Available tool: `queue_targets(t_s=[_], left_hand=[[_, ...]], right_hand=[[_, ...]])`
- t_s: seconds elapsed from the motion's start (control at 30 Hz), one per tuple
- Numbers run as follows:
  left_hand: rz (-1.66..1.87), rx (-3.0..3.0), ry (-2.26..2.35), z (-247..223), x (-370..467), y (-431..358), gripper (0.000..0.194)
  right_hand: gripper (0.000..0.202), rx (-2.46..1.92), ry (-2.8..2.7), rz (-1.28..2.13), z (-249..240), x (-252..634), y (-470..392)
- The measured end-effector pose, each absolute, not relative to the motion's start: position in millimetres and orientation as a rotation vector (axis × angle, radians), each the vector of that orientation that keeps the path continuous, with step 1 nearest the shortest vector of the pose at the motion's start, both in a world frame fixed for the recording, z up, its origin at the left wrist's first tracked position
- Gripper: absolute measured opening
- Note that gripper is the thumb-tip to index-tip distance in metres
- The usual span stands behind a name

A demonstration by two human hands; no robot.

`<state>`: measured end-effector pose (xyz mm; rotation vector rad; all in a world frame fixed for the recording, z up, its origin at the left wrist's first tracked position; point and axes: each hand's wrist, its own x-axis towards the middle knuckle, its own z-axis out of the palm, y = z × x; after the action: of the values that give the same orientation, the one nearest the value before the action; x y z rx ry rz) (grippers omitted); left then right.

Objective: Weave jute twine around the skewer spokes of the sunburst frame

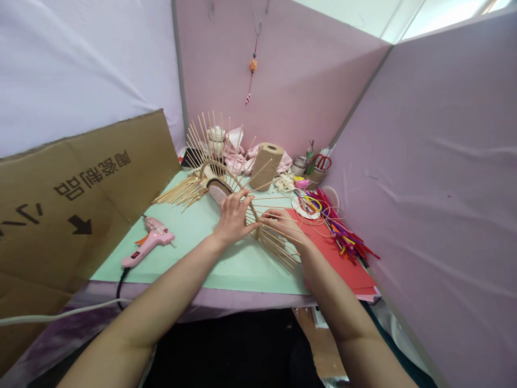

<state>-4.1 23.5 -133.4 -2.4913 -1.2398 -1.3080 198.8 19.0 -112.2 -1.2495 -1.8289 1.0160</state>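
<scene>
A half-woven frame of thin wooden sticks and brown paper cord lies on the pale green table cover, its sticks fanning out at both ends. My left hand grips the cord-wound rim from the left, thumb pointing right along its near side. On the right, my right hand is closed with its fingers among the sticks, pinching at the rim; the exact spot under the fingertips is partly hidden. A flat oval piece with a brown edge shows just beyond my left hand.
A pink glue gun lies left, beside a cardboard sheet. Loose sticks lie at the back left. A cord roll stands behind the frame. Red paper and pipe cleaners are at right, near red scissors.
</scene>
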Motion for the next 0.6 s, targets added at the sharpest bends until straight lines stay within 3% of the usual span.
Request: queue_targets(t_s=[0.4, 0.6], left_hand=[[-1.368, -2.500, -1.219, -132.0, -3.4, 22.9, 0.071], [-1.353, -2.485, -1.191, -130.1, -7.7, 23.1, 0.070]], right_hand=[[0.028, -1.250, -1.890, 1.039, -130.4, 220.8, -19.0], [0.023, -1.223, -1.959, 0.872, -134.2, 208.7, -23.7]])
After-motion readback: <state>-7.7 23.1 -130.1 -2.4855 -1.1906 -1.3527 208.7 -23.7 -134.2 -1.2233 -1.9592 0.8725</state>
